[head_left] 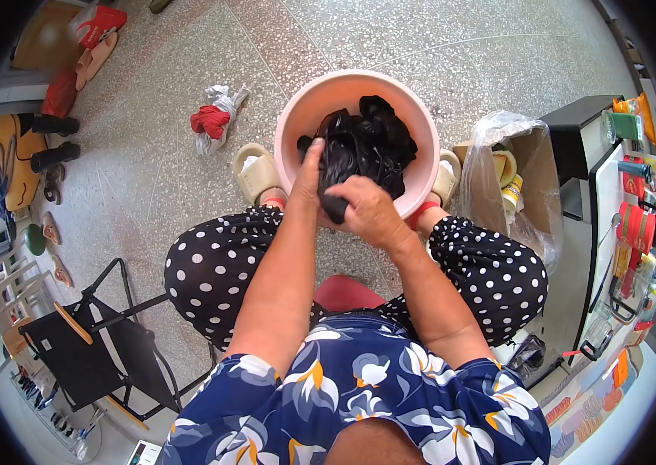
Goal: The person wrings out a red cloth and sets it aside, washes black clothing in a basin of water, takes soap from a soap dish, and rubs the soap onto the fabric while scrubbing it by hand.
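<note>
A pink basin (pixel 285 128) stands on the floor between my feet, with wet black cloth (pixel 370 143) heaped inside. My left hand (pixel 310 174) is at the basin's left side, its thumb against the cloth and its other fingers hidden under it. Near the basin's front rim, my right hand (pixel 366 205) is closed round a bunched end of the black cloth. The two hands are close together but apart.
Red and white cloths (pixel 215 120) lie on the floor to the left. A lined cardboard box (pixel 525 178) stands at the right, beside a cluttered table (pixel 603 225). A black folding chair (pixel 72 353) is at the lower left.
</note>
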Available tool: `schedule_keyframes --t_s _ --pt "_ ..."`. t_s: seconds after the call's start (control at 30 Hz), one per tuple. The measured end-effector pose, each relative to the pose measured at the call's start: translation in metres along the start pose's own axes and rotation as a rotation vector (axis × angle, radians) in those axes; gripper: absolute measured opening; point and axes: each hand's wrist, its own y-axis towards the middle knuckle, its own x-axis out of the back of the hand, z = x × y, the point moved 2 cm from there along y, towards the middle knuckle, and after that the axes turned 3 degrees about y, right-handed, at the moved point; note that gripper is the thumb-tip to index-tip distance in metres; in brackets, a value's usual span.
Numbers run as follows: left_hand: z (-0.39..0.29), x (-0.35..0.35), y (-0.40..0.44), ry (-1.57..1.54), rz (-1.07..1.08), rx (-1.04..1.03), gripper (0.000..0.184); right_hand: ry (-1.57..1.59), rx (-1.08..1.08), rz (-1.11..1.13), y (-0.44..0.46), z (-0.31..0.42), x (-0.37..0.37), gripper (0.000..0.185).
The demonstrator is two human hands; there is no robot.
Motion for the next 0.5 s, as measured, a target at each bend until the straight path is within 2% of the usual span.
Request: schedule_keyframes --t_s 0.03,0.07,0.1,0.17,0.2,0.27,0.33,0.37,0.4,0.47,0.5 --pt "0.006 0.005 0.012 0.037 0.056 0.055 0.040 -0.001 -0.004 0.001 -0.003 0.000 -0.004 0.027" --pt "0.010 0.014 0.022 0.131 0.046 0.073 0.034 0.088 -0.024 0.129 -0.007 -0.002 -0.011 0.026" --pt "0.013 0.017 0.023 0.233 0.025 0.068 0.032 0.179 -0.045 0.256 -0.011 -0.003 -0.016 0.026" --pt "0.026 0.042 0.042 0.457 -0.086 0.044 0.024 0.210 -0.085 0.326 -0.011 -0.004 -0.015 0.025" --pt "0.030 0.045 0.045 0.456 -0.086 0.049 0.024 0.241 -0.122 0.401 -0.012 -0.006 -0.014 0.024" --pt "0.030 0.053 0.050 0.531 -0.237 -0.147 0.023 0.232 -0.139 0.467 -0.010 -0.015 -0.006 0.028" --pt "0.021 0.042 0.044 0.435 -0.201 -0.203 0.026 0.404 -0.236 0.623 -0.009 -0.027 0.005 0.040" --pt "0.014 0.034 0.039 0.341 -0.163 -0.259 0.030 0.554 -0.451 0.621 -0.009 -0.033 0.016 0.042" --pt "0.010 0.029 0.037 0.246 -0.122 -0.315 0.033 0.894 -0.651 0.464 -0.007 -0.038 0.028 0.036" --pt "0.009 0.025 0.037 0.154 -0.039 -0.291 0.039 0.968 -0.609 0.002 -0.003 -0.059 0.044 0.025" --pt "0.002 0.005 0.020 0.092 0.014 -0.240 0.041 0.842 -0.639 -0.244 0.000 -0.075 0.047 0.025"
